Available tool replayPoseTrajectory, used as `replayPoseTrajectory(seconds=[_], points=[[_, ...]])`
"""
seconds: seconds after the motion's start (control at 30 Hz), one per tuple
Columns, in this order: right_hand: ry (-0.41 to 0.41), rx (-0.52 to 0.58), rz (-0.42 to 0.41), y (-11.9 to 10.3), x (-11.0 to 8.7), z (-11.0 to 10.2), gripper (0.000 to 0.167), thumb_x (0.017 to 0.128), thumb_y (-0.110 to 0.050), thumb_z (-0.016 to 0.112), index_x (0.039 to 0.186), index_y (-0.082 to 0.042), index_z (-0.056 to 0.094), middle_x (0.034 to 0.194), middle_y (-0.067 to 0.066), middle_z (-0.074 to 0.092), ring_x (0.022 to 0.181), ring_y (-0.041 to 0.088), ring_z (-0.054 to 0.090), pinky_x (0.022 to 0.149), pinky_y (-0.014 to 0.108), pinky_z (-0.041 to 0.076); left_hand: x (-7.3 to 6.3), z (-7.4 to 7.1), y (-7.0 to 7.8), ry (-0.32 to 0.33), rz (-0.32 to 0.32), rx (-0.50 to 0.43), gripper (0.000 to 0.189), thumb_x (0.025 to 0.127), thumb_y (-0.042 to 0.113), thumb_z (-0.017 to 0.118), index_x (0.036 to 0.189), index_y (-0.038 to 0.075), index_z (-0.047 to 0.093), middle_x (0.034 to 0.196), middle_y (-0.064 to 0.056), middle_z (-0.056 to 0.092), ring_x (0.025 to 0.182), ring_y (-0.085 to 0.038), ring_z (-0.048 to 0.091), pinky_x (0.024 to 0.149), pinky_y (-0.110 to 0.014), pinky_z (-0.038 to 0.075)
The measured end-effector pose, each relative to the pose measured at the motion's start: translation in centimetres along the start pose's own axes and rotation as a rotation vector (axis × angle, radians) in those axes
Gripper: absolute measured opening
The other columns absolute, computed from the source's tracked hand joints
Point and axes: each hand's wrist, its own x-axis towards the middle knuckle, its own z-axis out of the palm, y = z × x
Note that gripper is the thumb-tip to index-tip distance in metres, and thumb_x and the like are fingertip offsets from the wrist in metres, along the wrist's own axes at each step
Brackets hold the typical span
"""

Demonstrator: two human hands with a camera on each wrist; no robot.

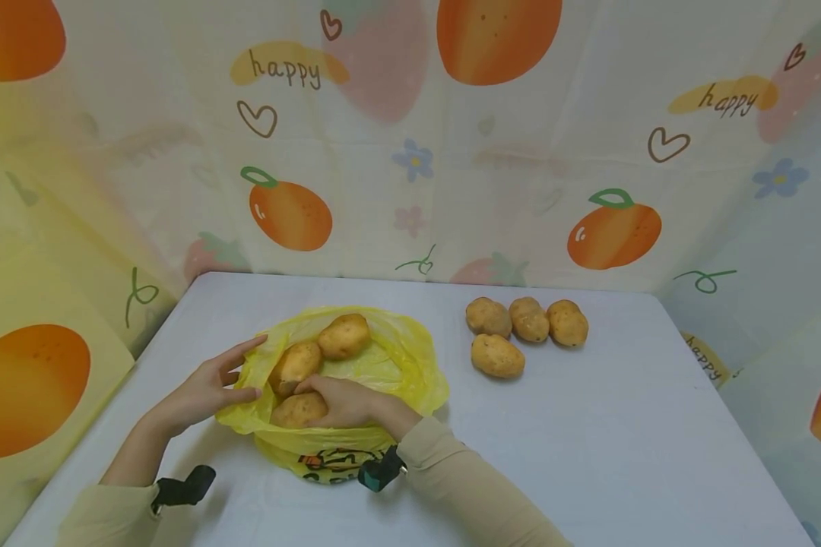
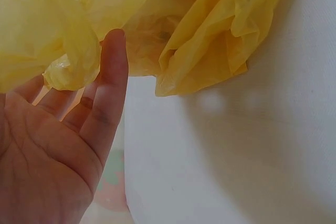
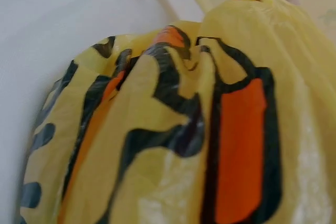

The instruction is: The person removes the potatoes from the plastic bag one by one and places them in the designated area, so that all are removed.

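Note:
A yellow plastic bag lies with its mouth wide, three potatoes visible inside. My right hand reaches in over the near rim and grips the nearest potato. Beyond that one lie a second potato and a third potato. At the bag's left rim, my left hand touches the plastic with extended fingers. In the left wrist view a fold of the bag covers some of those fingers. The right wrist view shows mostly the bag's printed side, with the right hand's grip out of sight.
Several potatoes sit together at the table's back right, among them a front potato and a right-hand potato. A white cloth covers the table. Patterned fabric hangs behind and along the sides.

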Motion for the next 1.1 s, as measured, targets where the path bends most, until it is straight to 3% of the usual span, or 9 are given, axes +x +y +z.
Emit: replayPoseTrajectory(seconds=[0.27, 0.47, 0.7, 1.1], points=[[0.009, -0.022, -0.02, -0.1, -0.6, -0.5, 0.049, 0.086, -0.033, 0.064, 0.13, -0.019, 0.049, 0.129, -0.007, 0.052, 0.12, 0.005, 0.046, 0.099, 0.021, 0.035, 0.1, 0.1, -0.1, -0.003, 0.005, -0.009, 0.08, 0.083, 0.017, 0.068, 0.148, 0.021, 0.022, 0.149, -0.017, 0.02, 0.12, -0.046, 0.041, 0.076, -0.028, 0.051], [0.063, -0.028, -0.005, 0.1, -1.7, -1.2, 0.049, 0.083, -0.037, 0.066, 0.128, -0.022, 0.053, 0.128, -0.01, 0.053, 0.118, 0.003, 0.046, 0.098, 0.02, 0.035, 0.1, 0.0, -0.1, 0.0, -0.001, 0.004, 0.079, 0.083, 0.017, 0.068, 0.148, 0.021, 0.022, 0.15, -0.017, 0.019, 0.121, -0.046, 0.04, 0.076, -0.027, 0.05], [0.115, 0.034, 0.014, 0.3, -2.8, -1.9, 0.051, 0.078, -0.038, 0.07, 0.126, -0.027, 0.054, 0.125, -0.014, 0.053, 0.116, 0.003, 0.047, 0.096, 0.023, 0.038, 0.1, -0.1, -0.2, 0.0, 0.002, 0.006, 0.08, 0.083, 0.017, 0.068, 0.148, 0.021, 0.021, 0.15, -0.017, 0.019, 0.12, -0.046, 0.04, 0.076, -0.027, 0.05], [0.31, 0.167, 0.087, 1.2, -5.1, -3.0, 0.054, 0.073, -0.034, 0.077, 0.122, -0.028, 0.055, 0.123, -0.013, 0.054, 0.116, 0.007, 0.048, 0.097, 0.029, 0.039, 0.0, -0.1, -0.3, -0.005, 0.007, 0.005, 0.08, 0.083, 0.018, 0.068, 0.148, 0.022, 0.021, 0.15, -0.016, 0.019, 0.121, -0.045, 0.041, 0.077, -0.027, 0.05]])
